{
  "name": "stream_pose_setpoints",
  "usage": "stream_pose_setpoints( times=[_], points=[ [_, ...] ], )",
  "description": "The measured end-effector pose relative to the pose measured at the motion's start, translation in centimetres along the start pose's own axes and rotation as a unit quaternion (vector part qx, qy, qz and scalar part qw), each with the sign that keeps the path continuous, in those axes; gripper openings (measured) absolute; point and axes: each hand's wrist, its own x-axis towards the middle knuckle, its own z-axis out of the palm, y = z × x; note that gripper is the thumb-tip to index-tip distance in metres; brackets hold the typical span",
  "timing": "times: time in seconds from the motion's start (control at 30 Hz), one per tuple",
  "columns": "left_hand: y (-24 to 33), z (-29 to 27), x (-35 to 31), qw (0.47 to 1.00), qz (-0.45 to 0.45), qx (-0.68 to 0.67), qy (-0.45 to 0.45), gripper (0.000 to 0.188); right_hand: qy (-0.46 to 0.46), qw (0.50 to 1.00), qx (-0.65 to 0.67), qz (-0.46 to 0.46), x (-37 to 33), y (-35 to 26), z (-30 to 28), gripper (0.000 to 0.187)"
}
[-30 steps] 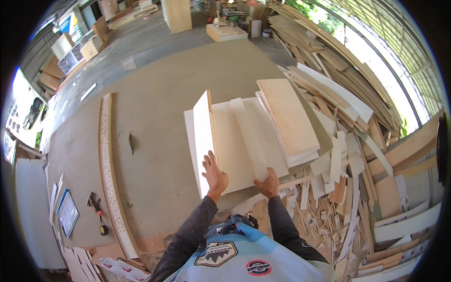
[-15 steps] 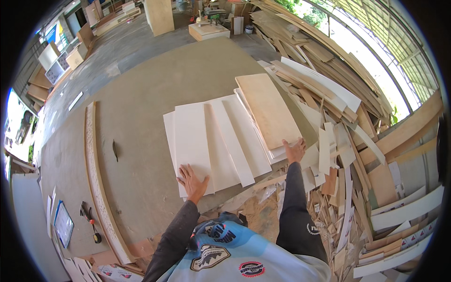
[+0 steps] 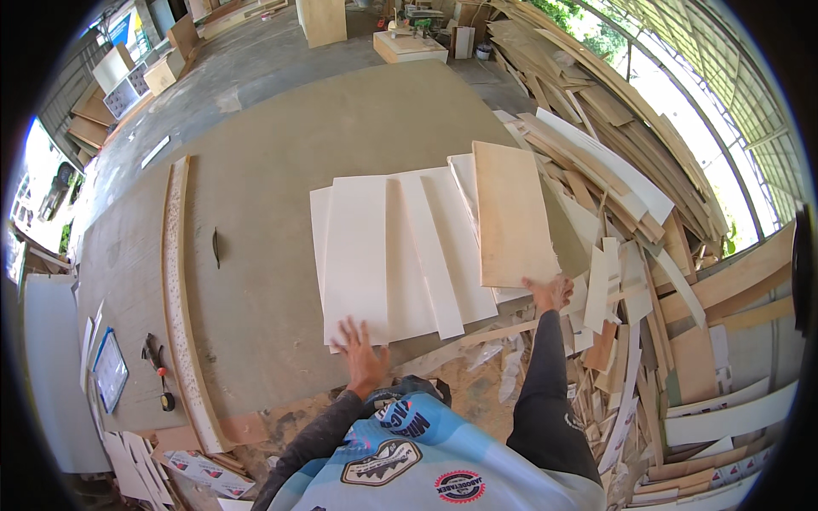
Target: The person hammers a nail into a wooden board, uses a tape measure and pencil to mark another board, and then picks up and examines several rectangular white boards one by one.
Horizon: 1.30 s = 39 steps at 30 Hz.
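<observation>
My left hand [image 3: 362, 353] lies at the near end of a long white board [image 3: 356, 247], its fingers spread and nothing in its grasp. Beside that board, a narrow white strip [image 3: 430, 251] rests at a slant over other white boards. My right hand [image 3: 550, 294] has hold of the near right corner of a light-brown wooden panel [image 3: 513, 217]; part of its grip is hidden. This panel lies askew on more white-edged boards at the right of the group. Everything here rests on a large grey-brown work surface [image 3: 273, 179].
A long pale strip [image 3: 177, 298] lies on the left, past a small dark curved piece [image 3: 216, 247]. Further left are a tape measure [image 3: 167, 400] and a blue-edged clipboard [image 3: 110, 370]. Wood offcuts [image 3: 626, 289] heap up on the right. A box-like wooden piece [image 3: 409, 47] stands beyond.
The wooden panel has turned clockwise under my right hand, its far end swinging right across the boards beneath. My left hand has slid nearer, to the white board's end. The view has shifted slightly.
</observation>
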Motion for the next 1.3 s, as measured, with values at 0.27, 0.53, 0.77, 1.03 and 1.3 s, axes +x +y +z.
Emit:
stream_pose_setpoints(
  times=[0.27,0.53,0.77,1.03,1.3],
  points=[
    [11.8,3.1,6.0,0.906,0.152,-0.346,-0.191,0.055,-0.071,0.935,0.346,0.024,-7.2,8.7,3.2,0.078],
    [14.0,4.8,7.0,0.981,0.059,-0.133,-0.124,0.057,-0.309,0.738,0.597,0.063,-16.0,12.0,0.3,0.038],
    [12.1,5.3,6.7,0.893,-0.016,-0.317,-0.319,0.06,-0.357,0.636,0.676,0.107,-15.2,16.2,1.9,0.039],
    [9.0,4.7,3.5,0.9,0.098,-0.343,-0.252,0.053,-0.245,0.701,0.657,0.131,-3.9,11.0,0.0,0.038],
    [6.4,-3.0,0.2,0.886,0.065,-0.429,-0.166,0.053,-0.158,0.756,0.626,0.111,-6.2,1.6,0.0,0.057]
  ],
)
